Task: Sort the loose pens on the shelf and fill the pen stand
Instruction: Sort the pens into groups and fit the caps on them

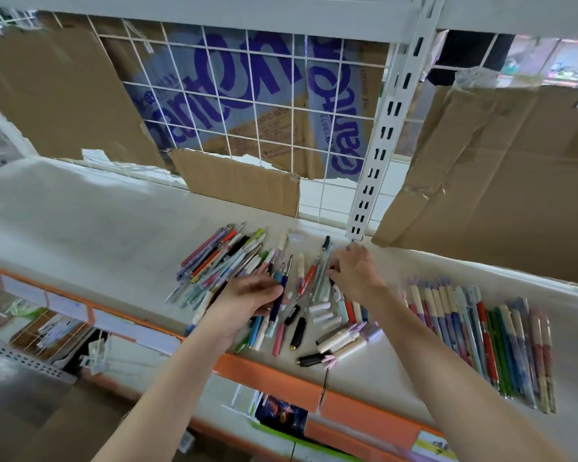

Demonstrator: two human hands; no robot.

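In the head view, the left hand (247, 300) pinches a dark blue pen (278, 300) at its fingertips, the pen's long axis running away from the person. The right hand (356, 270) curls its fingers onto the scattered pens (309, 278) just to its left; whether it grips one, I cannot tell. The sorted row (481, 338) lies to the right of this hand on the shelf (80, 228), and no pen stand is in view.

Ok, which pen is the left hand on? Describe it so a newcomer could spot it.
Start at the white shelf and find the scattered middle cluster of pens between the hands. The left hand pinches a dark blue pen lying nearly upright in view. Its navy barrel sets it apart from its pastel neighbours.
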